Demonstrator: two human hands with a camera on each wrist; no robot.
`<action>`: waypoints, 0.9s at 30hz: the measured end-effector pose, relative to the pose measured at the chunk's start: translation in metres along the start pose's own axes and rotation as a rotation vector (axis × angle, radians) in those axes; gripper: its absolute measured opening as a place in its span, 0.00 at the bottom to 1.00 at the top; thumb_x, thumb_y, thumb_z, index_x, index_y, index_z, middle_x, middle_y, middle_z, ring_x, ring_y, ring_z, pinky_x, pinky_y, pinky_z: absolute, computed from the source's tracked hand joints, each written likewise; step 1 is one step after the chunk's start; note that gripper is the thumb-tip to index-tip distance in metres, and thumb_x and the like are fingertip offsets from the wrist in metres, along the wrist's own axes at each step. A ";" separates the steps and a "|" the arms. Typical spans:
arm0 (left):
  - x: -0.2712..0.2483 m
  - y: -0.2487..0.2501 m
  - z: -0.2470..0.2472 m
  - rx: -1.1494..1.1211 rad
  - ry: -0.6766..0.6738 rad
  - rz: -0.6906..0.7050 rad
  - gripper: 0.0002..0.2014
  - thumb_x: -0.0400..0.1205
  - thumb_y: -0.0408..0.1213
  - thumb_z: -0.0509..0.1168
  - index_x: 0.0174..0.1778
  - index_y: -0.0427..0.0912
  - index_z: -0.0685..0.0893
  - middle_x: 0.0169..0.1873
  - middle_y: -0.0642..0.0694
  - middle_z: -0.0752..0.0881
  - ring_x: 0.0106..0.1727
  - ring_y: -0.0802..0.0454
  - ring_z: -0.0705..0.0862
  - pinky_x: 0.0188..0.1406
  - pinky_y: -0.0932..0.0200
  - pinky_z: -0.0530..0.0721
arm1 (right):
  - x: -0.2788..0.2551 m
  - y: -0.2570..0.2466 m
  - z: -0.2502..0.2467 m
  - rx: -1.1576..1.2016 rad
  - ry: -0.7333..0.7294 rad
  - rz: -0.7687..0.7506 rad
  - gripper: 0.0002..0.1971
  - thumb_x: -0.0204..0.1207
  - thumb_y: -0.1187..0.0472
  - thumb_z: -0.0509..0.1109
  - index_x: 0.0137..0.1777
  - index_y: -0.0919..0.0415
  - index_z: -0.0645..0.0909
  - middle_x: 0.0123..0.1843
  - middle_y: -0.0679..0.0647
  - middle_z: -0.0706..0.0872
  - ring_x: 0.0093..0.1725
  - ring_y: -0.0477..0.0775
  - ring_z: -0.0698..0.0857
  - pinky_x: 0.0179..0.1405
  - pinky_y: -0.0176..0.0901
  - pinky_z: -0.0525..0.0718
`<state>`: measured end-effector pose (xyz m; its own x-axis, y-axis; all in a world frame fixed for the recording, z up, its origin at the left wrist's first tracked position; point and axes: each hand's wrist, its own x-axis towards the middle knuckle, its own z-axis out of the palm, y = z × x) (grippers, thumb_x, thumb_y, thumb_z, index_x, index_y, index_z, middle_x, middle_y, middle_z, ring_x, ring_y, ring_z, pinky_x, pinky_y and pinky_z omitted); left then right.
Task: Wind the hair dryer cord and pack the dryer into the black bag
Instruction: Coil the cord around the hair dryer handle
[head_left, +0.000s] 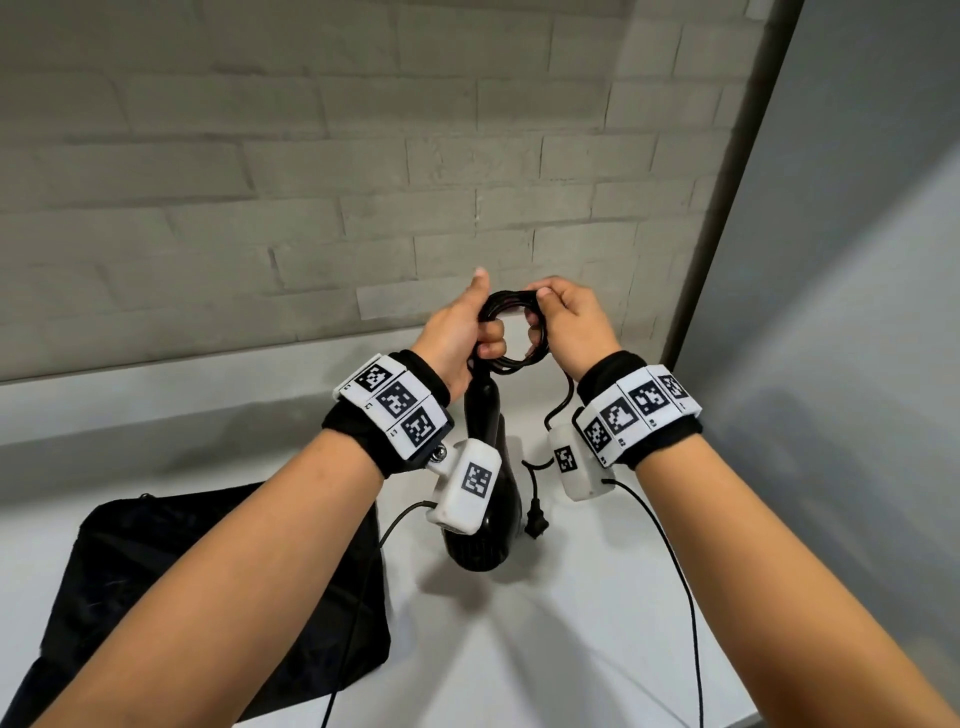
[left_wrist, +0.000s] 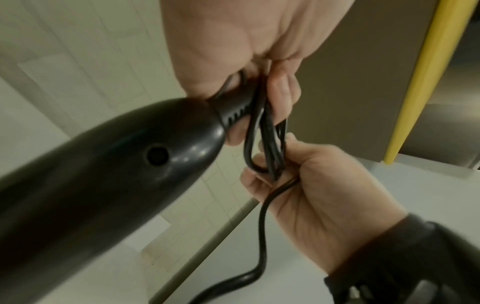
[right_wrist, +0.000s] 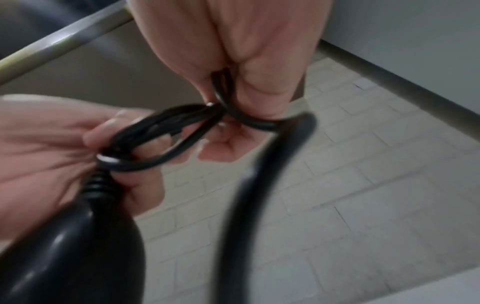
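Hair dryer (head_left: 480, 514) hangs nose-down above the white counter (head_left: 597, 649), dangling from its cord end, and the winding step looks nearly done. The left hand (head_left: 457, 332) has its fingers curled round one side of the cord coil (head_left: 511, 332), right where the ribbed rubber collar (left_wrist: 233, 112) leaves the handle, with the thumb sticking up. The right hand (head_left: 566, 322) pinches the opposite side of the coil between thumb and curled fingers, so both hands are closed on the same bundle of loops.

From the right-hand side a short tail of cord drops down and ends in the plug (head_left: 535, 522), which hangs just beside the dryer body. So I'd say only that last bit is left to wind. My guess for the next move: lay the tail round or through the loops so the bundle holds itself, without loosening the left-hand hold, or the whole thing springs apart.

The cord is smooth, roundish black rubber, a bit stiff by the look of how the loops hold their curve. The dryer is glossy black plastic, a fat tapering shape with a small round recess (left_wrist: 157, 155) near the handle end.

The black bag (head_left: 130, 597) lies flat on the counter to the lower left, soft matte fabric, a little crumpled, well clear of the hands. I can't tell where its mouth is, and it'll need opening before the dryer goes in.
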<state>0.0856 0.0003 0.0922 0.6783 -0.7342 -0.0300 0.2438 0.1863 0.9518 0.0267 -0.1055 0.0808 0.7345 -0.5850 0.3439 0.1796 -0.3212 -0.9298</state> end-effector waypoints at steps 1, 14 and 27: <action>-0.001 -0.001 0.001 0.073 -0.021 0.021 0.18 0.86 0.48 0.53 0.32 0.45 0.73 0.10 0.58 0.61 0.12 0.62 0.59 0.11 0.72 0.56 | 0.001 -0.001 0.000 0.035 0.000 0.023 0.16 0.81 0.69 0.50 0.36 0.57 0.74 0.26 0.52 0.71 0.15 0.40 0.69 0.19 0.38 0.72; -0.003 0.015 -0.007 -0.073 -0.155 -0.018 0.21 0.87 0.45 0.48 0.27 0.44 0.66 0.07 0.59 0.60 0.08 0.62 0.58 0.33 0.62 0.65 | -0.005 -0.010 -0.014 0.019 -0.104 0.067 0.16 0.83 0.63 0.52 0.35 0.58 0.73 0.31 0.55 0.77 0.14 0.42 0.70 0.12 0.26 0.62; -0.009 0.022 -0.010 -0.313 -0.237 -0.052 0.19 0.86 0.39 0.45 0.32 0.39 0.71 0.06 0.53 0.62 0.06 0.60 0.61 0.17 0.70 0.73 | -0.010 -0.018 -0.001 0.108 -0.125 -0.001 0.14 0.82 0.65 0.55 0.35 0.59 0.73 0.24 0.54 0.77 0.11 0.38 0.60 0.09 0.27 0.58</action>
<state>0.0915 0.0175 0.1101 0.4898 -0.8713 0.0305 0.4981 0.3084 0.8104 0.0157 -0.0944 0.0939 0.8089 -0.4850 0.3323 0.2449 -0.2359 -0.9404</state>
